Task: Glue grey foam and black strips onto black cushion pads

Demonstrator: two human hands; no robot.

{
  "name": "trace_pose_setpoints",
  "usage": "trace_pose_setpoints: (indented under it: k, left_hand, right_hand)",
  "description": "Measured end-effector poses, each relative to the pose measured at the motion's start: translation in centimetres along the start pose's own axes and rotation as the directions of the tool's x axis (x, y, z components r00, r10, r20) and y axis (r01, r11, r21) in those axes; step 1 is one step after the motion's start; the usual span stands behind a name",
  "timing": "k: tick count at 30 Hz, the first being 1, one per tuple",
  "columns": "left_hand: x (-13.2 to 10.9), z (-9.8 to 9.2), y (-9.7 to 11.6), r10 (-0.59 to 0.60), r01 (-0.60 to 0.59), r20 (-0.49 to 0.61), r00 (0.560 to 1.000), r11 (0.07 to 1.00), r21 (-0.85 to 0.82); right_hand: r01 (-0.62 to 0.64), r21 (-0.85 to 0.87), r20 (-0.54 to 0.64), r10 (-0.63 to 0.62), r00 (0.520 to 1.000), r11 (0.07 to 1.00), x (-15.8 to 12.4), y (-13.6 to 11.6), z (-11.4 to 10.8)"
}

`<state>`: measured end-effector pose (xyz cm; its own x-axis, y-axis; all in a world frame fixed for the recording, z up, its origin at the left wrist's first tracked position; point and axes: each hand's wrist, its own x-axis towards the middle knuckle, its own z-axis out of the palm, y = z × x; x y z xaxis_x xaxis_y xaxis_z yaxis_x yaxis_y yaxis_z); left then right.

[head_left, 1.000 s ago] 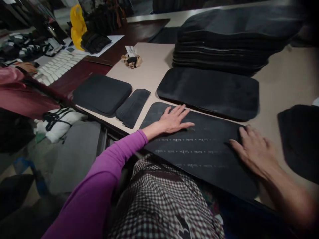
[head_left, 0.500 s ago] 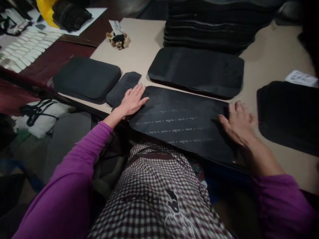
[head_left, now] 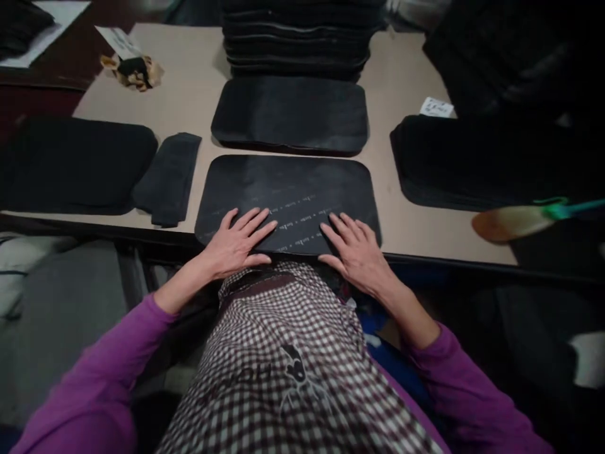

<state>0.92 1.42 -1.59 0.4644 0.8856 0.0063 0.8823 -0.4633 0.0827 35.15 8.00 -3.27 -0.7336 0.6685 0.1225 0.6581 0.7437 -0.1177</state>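
A black rounded panel (head_left: 283, 183) with pale printed lettering lies flat at the front edge of the table. My left hand (head_left: 239, 241) rests on its near left part, fingers spread. On its near right part lies my right hand (head_left: 352, 249), also with the fingers apart. Both thumbs reach toward the near edge. Just behind sits a stack of similar black panels (head_left: 290, 113). To the left of the panel is a smaller dark piece (head_left: 172, 173), next to a stack of black pieces (head_left: 80, 165).
More black pieces (head_left: 472, 164) are stacked at the right, with a written paper slip (head_left: 437, 107) behind them. A brush-like tool (head_left: 513, 223) with an amber end lies near the front edge. A tall black pile (head_left: 295, 41) stands at the back. Crumpled tan scraps (head_left: 135, 72) lie at the back left.
The camera view has turned to the right. My hands have come from the panel's left and right ends onto its near part, closer together. The brush-like tool has come into view.
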Motion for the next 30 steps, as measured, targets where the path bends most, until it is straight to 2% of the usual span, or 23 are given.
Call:
trace_pose_setpoints:
  k: [5, 12, 20, 25, 28, 30]
  left_hand:
    - [-0.9, 1.9, 0.5, 0.023, -0.013, -0.132, 0.991, 0.997, 0.078]
    - [-1.2, 2.3, 0.1, 0.127, -0.119, -0.250, 0.960, 0.992, 0.050]
    - [-1.3, 3.6, 0.1, 0.146, -0.136, -0.294, 0.944, 0.989, 0.057]
    - [-2.1, 3.4, 0.0, 0.146, -0.120, -0.288, 0.946, 0.987, 0.106]
    - [-3.2, 3.1, -0.4, 0.083, -0.056, -0.290, 0.954, 0.993, 0.100]
    - [-3.8, 3.0, -0.7, 0.014, 0.018, -0.295, 0.955, 0.994, 0.106]
  right_hand:
    - [0.056, -0.020, -0.136, -0.059, 0.989, 0.998, -2.4, 1.1, 1.4]
    - [0.092, 0.037, -0.331, -0.074, 0.941, 0.995, -5.1, 2.5, 1.6]
    - [0.091, 0.058, -0.419, -0.058, 0.906, 0.994, -5.8, 2.5, 2.4]
    - [0.092, 0.158, -0.405, -0.020, 0.914, 0.983, -5.7, 2.8, 0.6]
    - [0.017, 0.171, -0.395, 0.052, 0.917, 0.985, -5.1, 3.2, -0.9]
    - [-0.076, 0.111, -0.335, 0.109, 0.936, 0.991, -4.1, 3.2, -1.2]
